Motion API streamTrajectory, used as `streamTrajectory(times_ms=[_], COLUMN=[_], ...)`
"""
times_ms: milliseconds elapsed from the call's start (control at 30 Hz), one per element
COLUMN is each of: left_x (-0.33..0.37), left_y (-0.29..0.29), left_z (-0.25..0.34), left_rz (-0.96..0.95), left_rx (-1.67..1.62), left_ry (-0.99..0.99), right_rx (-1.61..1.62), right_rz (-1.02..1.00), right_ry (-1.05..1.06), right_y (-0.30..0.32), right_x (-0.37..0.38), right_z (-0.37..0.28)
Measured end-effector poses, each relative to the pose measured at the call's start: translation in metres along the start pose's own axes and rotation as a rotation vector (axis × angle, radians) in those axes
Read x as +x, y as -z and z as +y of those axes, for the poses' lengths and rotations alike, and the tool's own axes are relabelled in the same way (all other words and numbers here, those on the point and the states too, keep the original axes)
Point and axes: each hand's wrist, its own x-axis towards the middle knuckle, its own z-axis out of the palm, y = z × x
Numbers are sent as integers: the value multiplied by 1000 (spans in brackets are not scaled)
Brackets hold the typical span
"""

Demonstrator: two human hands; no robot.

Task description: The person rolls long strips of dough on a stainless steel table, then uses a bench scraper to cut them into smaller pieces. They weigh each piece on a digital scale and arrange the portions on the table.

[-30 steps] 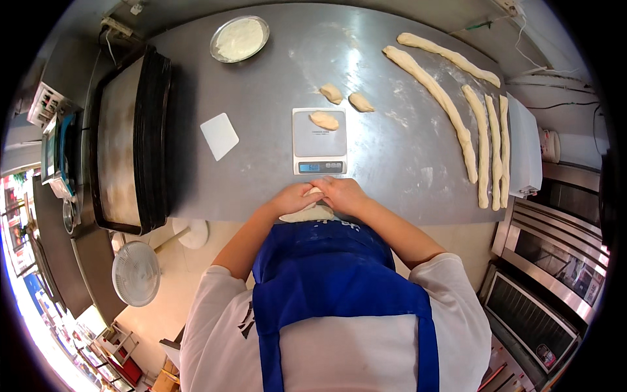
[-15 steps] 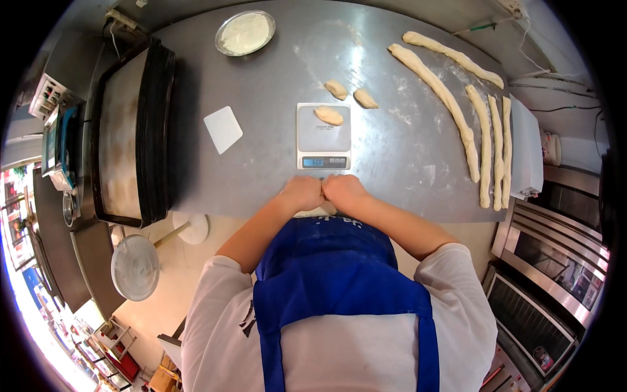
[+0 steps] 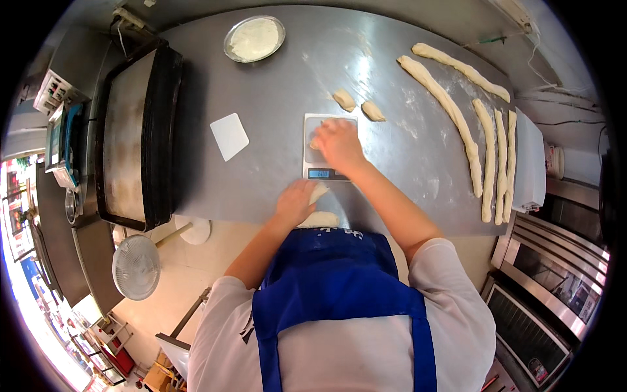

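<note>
Reaching out over the steel table (image 3: 281, 91), the right hand (image 3: 339, 142) lies on the platform of a small digital scale (image 3: 326, 151), fingers curled round a small piece of dough (image 3: 315, 142); how tight the hold is I cannot tell. Left hand (image 3: 295, 201) presses flat, fingers together, on a larger dough lump (image 3: 319, 215) at the near edge, just below the scale.

Two cut dough pieces (image 3: 358, 106) sit just beyond the scale. Long dough ropes (image 3: 470, 140) lie along the right edge beside a white board (image 3: 529, 163). A white plastic scraper (image 3: 229, 136) rests left of the scale; a round pan of flour (image 3: 254, 38) stands at the far left corner; a dark stack of baking trays (image 3: 137, 134) occupies the left edge.

Risks, as judged: the lump at the near edge partly overhangs and could slide off if the left hand lifts. Right hand's weight on the platform would falsify the reading.

Labels: coloured posters on the far-left wall, too small to make out. Scale display glows blue.
</note>
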Motion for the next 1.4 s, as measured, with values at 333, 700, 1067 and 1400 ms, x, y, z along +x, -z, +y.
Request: streamTrajectory(times_ms=[333,700,1067,1400], left_x=[-28,-19,13,37], left_y=[-8,-11,8,25], left_z=[-8,-26,5,38], left_rz=[42,-182,-354,-705], left_rx=[66,-877,-339,-188], left_ry=[263,327,5,107], right_rx=[183,449,349,137], right_rz=[-41,-375,-333,-561], right_ry=[-422,238,23,68], right_y=[-24,21,9,17], right_x=[80,-40,-133,-120], right_z=[46,-37,-35,-39])
